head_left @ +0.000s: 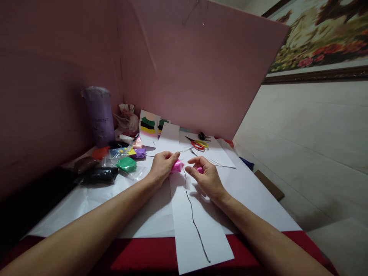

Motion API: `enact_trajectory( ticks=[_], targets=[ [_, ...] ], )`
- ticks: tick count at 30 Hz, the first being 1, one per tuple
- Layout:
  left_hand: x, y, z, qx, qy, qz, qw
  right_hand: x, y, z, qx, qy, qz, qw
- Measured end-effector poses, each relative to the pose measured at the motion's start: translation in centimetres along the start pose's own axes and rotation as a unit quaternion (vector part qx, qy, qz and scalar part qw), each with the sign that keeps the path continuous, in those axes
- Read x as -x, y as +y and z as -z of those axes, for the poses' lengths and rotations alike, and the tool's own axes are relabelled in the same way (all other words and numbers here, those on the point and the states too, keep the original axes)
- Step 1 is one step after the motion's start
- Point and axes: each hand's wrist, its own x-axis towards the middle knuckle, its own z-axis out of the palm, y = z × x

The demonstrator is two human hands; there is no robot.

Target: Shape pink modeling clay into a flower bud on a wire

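Observation:
My left hand (163, 164) is closed on a small clear packet of pink modelling clay (177, 166), pinched between thumb and fingers. Close beside it, my right hand (205, 176) has its fingers curled round a small lump of pink clay (200, 170). A narrow gap parts the two hands. Beneath them lies a long white paper strip (184, 234) with a wavy black line (194, 221) drawn down it. The strip's lower end hangs over the red cloth at the table's near edge.
Packets of clay lie to the left, among them green (127, 165), black (100, 175) and purple (140, 153). A purple cylinder (100, 117) stands behind them. Red-handled scissors (197, 145) rest on white paper at the back. Pink panels (198, 69) enclose the far side.

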Motion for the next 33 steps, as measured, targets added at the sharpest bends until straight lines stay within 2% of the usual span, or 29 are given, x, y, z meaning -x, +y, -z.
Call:
enact_trajectory(
  ticks=[4, 7, 10, 16, 22, 26, 33],
  targets=[
    [0.0, -0.2, -0.1, 0.023, -0.019, -0.038, 0.999, 0.3, 0.1, -0.2, 0.032, -0.030, 0.049, 0.998],
    [0.1, -0.2, -0.1, 0.090, -0.058, -0.033, 0.994, 0.2, 0.1, -0.1, 0.060, -0.021, 0.086, 0.994],
    [0.2, 0.1, -0.1, 0.168, -0.103, 0.007, 0.980, -0.1, 0.0, 0.2, 0.075, 0.013, 0.082, 0.994],
    [-0.1, 0.4, 0.2, 0.239, -0.087, 0.044, 0.966, -0.5, 0.3, 0.5, 0.031, 0.051, 0.056, 0.997],
    [-0.1, 0.3, 0.5, 0.243, -0.164, 0.080, 0.953, -0.5, 0.7, 0.5, -0.056, 0.031, 0.000, 0.998],
    [0.1, 0.2, 0.3, 0.230, -0.162, 0.061, 0.958, -0.8, 1.0, 0.5, -0.107, 0.024, -0.063, 0.992],
    [0.2, 0.3, 0.2, 0.197, -0.165, 0.010, 0.966, -1.0, 1.4, 0.4, -0.065, 0.036, -0.015, 0.997]
  ],
)
